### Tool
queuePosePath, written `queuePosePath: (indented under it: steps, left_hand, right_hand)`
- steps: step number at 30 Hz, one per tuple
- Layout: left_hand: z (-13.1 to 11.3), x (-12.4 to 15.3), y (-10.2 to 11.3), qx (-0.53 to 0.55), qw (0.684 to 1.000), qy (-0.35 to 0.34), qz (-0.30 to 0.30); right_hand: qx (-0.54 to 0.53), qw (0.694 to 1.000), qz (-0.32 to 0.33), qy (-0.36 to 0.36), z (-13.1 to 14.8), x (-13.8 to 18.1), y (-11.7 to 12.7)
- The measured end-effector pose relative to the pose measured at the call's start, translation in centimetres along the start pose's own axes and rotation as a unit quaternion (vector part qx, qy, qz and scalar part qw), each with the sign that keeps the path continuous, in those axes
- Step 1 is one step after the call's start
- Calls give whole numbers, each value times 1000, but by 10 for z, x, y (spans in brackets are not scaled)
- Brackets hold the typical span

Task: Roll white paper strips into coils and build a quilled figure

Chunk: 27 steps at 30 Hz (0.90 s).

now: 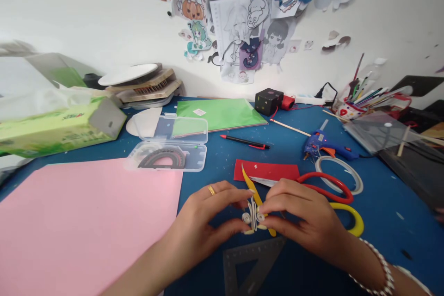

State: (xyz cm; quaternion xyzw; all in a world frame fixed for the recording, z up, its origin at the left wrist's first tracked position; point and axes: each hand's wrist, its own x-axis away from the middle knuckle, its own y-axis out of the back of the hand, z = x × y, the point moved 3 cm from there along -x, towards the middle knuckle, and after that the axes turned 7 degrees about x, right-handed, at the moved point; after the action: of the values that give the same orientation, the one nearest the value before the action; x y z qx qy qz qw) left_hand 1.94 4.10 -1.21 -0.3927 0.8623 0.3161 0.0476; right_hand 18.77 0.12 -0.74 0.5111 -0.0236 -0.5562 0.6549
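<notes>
Between my two hands is a small white coiled piece (253,215), with a spiral on each side and several thin upright strips between them. Its exact material I cannot make out. The fingers of my left hand (215,210) pinch it from the left, a gold ring on one finger. From the right, the fingertips of my right hand (300,215) close on its other side. Yellow tweezers (247,179) lie just behind it, partly covered. Scissors (328,182) with red and yellow handles lie partly beneath my right hand. Below is a dark set square (255,261).
Pink paper (86,222) covers the left of the blue table (391,222). Beyond my hands lie red paper (265,170), a black pen (244,142) and an open clear case (197,157) with a protractor. A blue glue gun (329,144) and a tape roll (357,180) are at right.
</notes>
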Motion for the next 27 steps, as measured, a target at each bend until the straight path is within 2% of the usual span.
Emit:
queuePosePath:
  steps: [11,17,23,27]
  left_hand:
    - [1,0,-2,36,999,-7,1]
    - [2,1,-1,61,996,38,-46]
    - [1,0,-1,58,998,27,-25]
    - [1,-1,-1,67,996,44,-25]
  right_hand:
    - [9,1000,-16,24,1,1,0]
    - [11,999,-25,18,1,1,0]
    - [15,999,-26,24,2,1,1]
    - [10,999,-18,25,2,1,0]
